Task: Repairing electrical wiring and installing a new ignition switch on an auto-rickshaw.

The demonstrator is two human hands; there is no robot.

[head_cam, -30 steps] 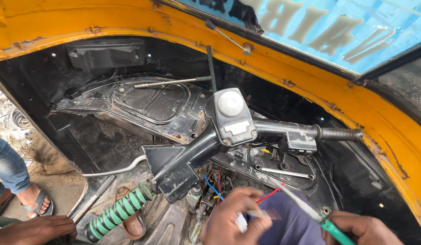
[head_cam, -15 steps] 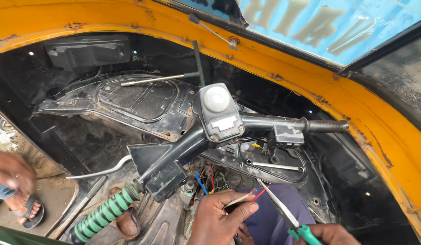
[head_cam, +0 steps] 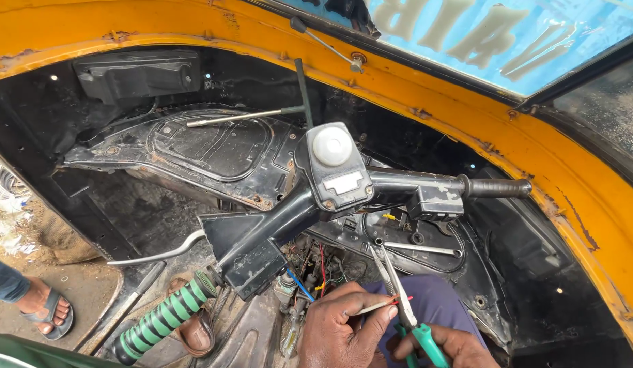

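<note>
My left hand [head_cam: 340, 330] pinches a thin red and white wire [head_cam: 383, 305] near the bottom middle of the view. My right hand [head_cam: 446, 349] grips green-handled pliers [head_cam: 398, 300], whose long metal jaws point up and cross the wire's tip. Both hands sit just below a black handlebar assembly [head_cam: 316, 204] with a round white gauge [head_cam: 331, 146] and a right grip [head_cam: 497, 187]. A bundle of blue, red and yellow wires [head_cam: 310, 276] hangs under the handlebar, just above my left hand.
A yellow vehicle body [head_cam: 425, 75] arches overhead with a windscreen [head_cam: 480, 34] above. A T-shaped metal wrench [head_cam: 262, 112] lies on the black dash panel. A green-and-black striped grip [head_cam: 163, 317] sticks out lower left. Another person's sandalled foot [head_cam: 47, 307] stands at the far left.
The view shifted so the handlebar sits more centred. My hands have come together, with the pliers' jaws now closer to the wire. The other person's hand at the left has gone from view.
</note>
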